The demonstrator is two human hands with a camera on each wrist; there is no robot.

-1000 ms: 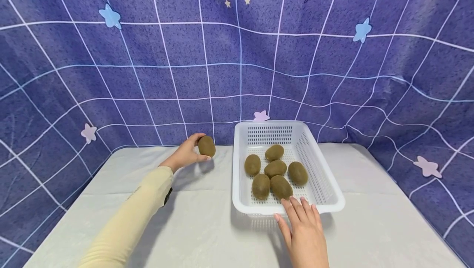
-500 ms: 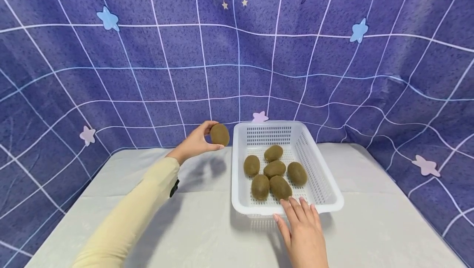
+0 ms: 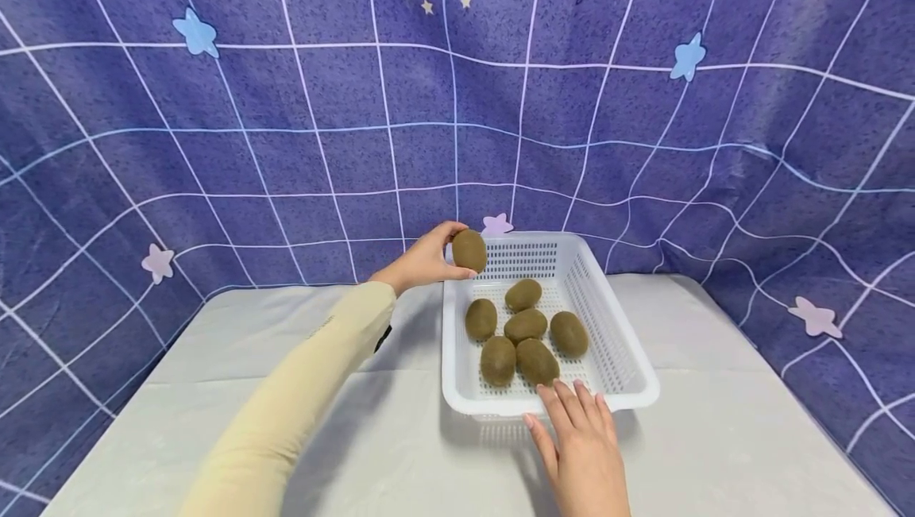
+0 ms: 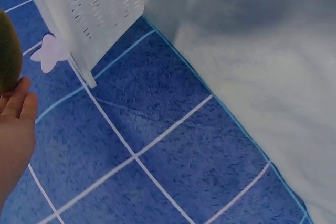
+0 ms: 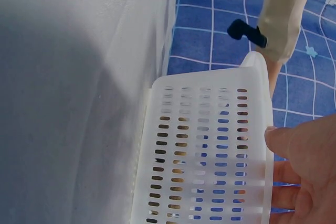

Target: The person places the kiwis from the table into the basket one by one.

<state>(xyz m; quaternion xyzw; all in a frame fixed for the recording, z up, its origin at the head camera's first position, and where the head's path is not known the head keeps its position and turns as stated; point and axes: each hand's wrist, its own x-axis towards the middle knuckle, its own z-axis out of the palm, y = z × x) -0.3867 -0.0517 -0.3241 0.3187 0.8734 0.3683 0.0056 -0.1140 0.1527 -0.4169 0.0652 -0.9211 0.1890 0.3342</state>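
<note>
My left hand (image 3: 423,260) holds a brown kiwi (image 3: 469,252) between thumb and fingers, raised over the far left corner of a white plastic basket (image 3: 622,326). In the left wrist view, part of that kiwi (image 4: 8,53) shows at the left edge above the fingertips. Several more kiwis lie on the basket floor, one of them (image 3: 569,334) towards the right. My right hand (image 3: 582,445) rests at the basket's near rim, fingers extended over it and thumb outside. The right wrist view shows the thumb (image 5: 278,139) against the rim, with the other fingers partly hidden behind it.
The basket stands on a pale cloth-covered table (image 3: 715,422). Close behind it hangs a blue-purple curtain (image 3: 343,152) with grid lines and stars. Its slotted wall (image 5: 210,145) faces the right wrist camera.
My left hand has carried the kiwi up and to the right, from over the table left of the basket to over its far left corner. The right hand stays at the rim.
</note>
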